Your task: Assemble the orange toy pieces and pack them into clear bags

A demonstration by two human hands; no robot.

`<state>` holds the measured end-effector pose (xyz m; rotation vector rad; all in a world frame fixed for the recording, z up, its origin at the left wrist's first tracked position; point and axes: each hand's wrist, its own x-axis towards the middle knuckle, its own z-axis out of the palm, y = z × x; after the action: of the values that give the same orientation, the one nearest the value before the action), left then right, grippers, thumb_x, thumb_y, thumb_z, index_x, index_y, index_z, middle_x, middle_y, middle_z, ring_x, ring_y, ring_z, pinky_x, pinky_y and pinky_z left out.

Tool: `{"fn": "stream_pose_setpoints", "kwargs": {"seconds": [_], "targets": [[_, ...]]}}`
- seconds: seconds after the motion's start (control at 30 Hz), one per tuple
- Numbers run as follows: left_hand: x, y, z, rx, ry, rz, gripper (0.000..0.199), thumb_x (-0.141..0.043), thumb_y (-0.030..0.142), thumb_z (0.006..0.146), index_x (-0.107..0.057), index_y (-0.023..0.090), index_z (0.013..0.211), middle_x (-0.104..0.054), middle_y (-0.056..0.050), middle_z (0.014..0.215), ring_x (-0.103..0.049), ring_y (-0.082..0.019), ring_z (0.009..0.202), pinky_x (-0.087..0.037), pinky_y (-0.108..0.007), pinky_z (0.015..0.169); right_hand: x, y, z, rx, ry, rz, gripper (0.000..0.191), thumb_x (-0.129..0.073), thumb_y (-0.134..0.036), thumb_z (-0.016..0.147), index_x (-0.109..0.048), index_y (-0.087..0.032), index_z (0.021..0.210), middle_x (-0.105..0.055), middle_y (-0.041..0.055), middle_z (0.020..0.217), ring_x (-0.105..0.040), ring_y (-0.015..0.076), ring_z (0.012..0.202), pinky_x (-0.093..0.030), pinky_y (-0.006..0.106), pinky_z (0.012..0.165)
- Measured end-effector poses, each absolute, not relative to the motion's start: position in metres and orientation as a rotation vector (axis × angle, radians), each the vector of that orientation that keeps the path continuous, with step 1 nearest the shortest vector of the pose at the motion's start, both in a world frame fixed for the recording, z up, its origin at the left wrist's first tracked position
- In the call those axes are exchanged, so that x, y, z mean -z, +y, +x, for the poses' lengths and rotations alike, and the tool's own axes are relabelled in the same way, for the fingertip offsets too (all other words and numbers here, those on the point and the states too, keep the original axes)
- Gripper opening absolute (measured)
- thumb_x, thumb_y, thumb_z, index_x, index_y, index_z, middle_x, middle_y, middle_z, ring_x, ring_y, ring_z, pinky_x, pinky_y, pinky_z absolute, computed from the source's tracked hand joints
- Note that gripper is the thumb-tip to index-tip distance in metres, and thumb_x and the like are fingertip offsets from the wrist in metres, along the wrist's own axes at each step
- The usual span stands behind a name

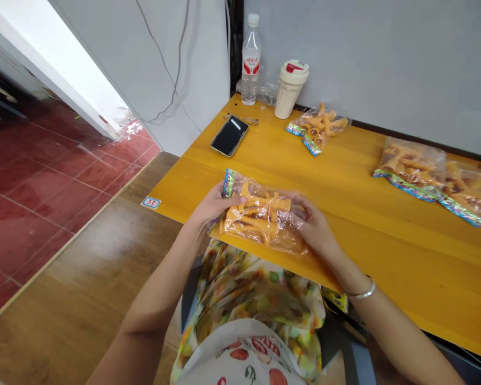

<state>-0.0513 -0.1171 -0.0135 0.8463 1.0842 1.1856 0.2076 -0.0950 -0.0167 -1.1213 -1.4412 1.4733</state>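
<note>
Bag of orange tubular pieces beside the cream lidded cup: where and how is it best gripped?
Probably pinch its printed strip from the near left: that flat end points there, while lumpy orange tubular pieces fill the middle and the cream lidded cup crowds the back left.

Free passage: the tabletop [377,240] right of your right hand [310,222]. Obstacles: the bag [260,214] you hold; farther back, the phone [229,136], bottle [250,64], cup [291,91] and three filled bags [323,128].
</note>
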Motion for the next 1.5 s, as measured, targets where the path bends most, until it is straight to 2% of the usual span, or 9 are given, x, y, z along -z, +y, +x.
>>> {"fn": "stream_pose_setpoints", "kwargs": {"seconds": [0.17, 0.33, 0.5, 0.73, 0.9, 1.07, 1.23, 1.37, 1.5], "targets": [[0.010, -0.114, -0.054, -1.120, 1.056, 0.874, 0.062, -0.087, 0.027, 0.062, -0.059, 0.016, 0.116, -0.074, -0.008, 0.106, -0.072, -0.022, 0.087, -0.058, -0.033, 0.082, 0.013, -0.081, 0.261, -0.911, -1.766, -1.300, 0.023, -0.074, -0.040, 0.080, -0.074, -0.026, 0.097, -0.069, 0.0029, 0.091, -0.058, 0.0158, 0.070, -0.052, 0.034, 0.072], [-0.006, -0.060, -0.045, -0.878, 1.044, 1.121, 0.064, -0.084, 0.023, 0.061, -0.060, 0.014, 0.120, -0.069, -0.014, 0.117, -0.068, -0.031, 0.105, -0.054, -0.043, 0.094, 0.018, -0.080, 0.284, -0.573, -2.107, -1.167, 0.040, -0.067, -0.033, 0.086, -0.064, -0.030, 0.126, -0.068, 0.0068, 0.108, -0.065, 0.0215, 0.088, -0.055, 0.041, 0.083], [-0.038, -0.033, -0.009, -1.174, 1.210, 1.632, 0.079, -0.083, 0.010, 0.058, -0.056, 0.013, 0.131, -0.046, -0.018, 0.148, -0.029, -0.039, 0.147, -0.020, -0.051, 0.123, 0.014, -0.109, 0.281, -0.624, -2.256, -1.118, 0.029, -0.053, -0.030, 0.095, -0.066, -0.031, 0.121, -0.073, 0.0057, 0.107, -0.070, 0.0231, 0.091, -0.058, 0.041, 0.082], [-0.016, -0.141, -0.013, -0.776, 1.016, 2.226, 0.077, -0.078, 0.049, 0.075, -0.050, 0.024, 0.143, -0.042, -0.013, 0.155, -0.026, -0.038, 0.150, -0.007, -0.055, 0.126, 0.006, -0.132, 0.306, -0.261, -2.379, -1.066, 0.042, -0.057, -0.023, 0.094, -0.058, -0.034, 0.135, -0.064, 0.0099, 0.128, -0.064, 0.0261, 0.110, -0.056, 0.046, 0.093], [0.014, -0.164, -0.035, -0.640, 1.117, 2.336, 0.078, -0.070, 0.054, 0.081, -0.044, 0.020, 0.147, -0.041, -0.016, 0.156, -0.030, -0.035, 0.149, -0.021, -0.052, 0.125, 0.011, -0.126, 0.282, 0.013, -2.605, -0.807, 0.044, -0.060, -0.015, 0.091, -0.061, -0.037, 0.129, -0.054, 0.0067, 0.146, -0.053, 0.0277, 0.128, -0.051, 0.047, 0.099], [0.016, -0.163, -0.037, -0.648, 1.187, 2.237, 0.072, -0.071, 0.053, 0.081, -0.051, 0.018, 0.141, -0.051, -0.017, 0.147, -0.042, -0.032, 0.143, -0.030, -0.049, 0.122, 0.020, -0.122, 0.260, -0.148, -2.452, -0.804, 0.020, -0.058, -0.019, 0.094, -0.068, -0.030, 0.107, -0.074, 0.0052, 0.109, -0.063, 0.0244, 0.110, -0.053, 0.042, 0.087], [0.023, -0.161, -0.035, -0.863, 1.210, 2.068, 0.026, -0.057, 0.039, 0.094, -0.071, 0.021, 0.106, -0.073, -0.011, 0.114, -0.063, -0.025, 0.118, -0.045, -0.038, 0.107, 0.022, -0.122, 0.254, -0.409, -2.160, -0.991, 0.011, -0.054, -0.030, 0.096, -0.063, -0.026, 0.093, -0.070, 0.0056, 0.083, -0.065, 0.0205, 0.079, -0.053, 0.035, 0.070], [0.022, -0.151, -0.024, -0.973, 1.485, 1.824, 0.033, -0.048, 0.039, 0.097, -0.066, 0.019, 0.077, -0.071, -0.004, 0.077, -0.064, -0.016, 0.070, -0.048, -0.028, 0.072, 0.015, -0.124, 0.248, -0.585, -2.055, -1.198, 0.025, -0.050, -0.042, 0.097, -0.058, -0.024, 0.081, -0.068, 0.0041, 0.074, -0.063, 0.0180, 0.067, -0.048, 0.031, 0.062], [0.021, -0.139, -0.013, -0.945, 1.579, 1.765, 0.039, -0.042, 0.035, 0.098, -0.055, 0.019, 0.065, -0.065, -0.001, 0.064, -0.060, -0.014, 0.064, -0.042, -0.027, 0.068, 0.011, -0.123, 0.244, -0.843, -1.948, -1.336, 0.035, -0.049, -0.054, 0.095, -0.049, -0.024, 0.076, -0.067, 0.0030, 0.066, -0.060, 0.0170, 0.060, -0.043, 0.029, 0.057]]}}
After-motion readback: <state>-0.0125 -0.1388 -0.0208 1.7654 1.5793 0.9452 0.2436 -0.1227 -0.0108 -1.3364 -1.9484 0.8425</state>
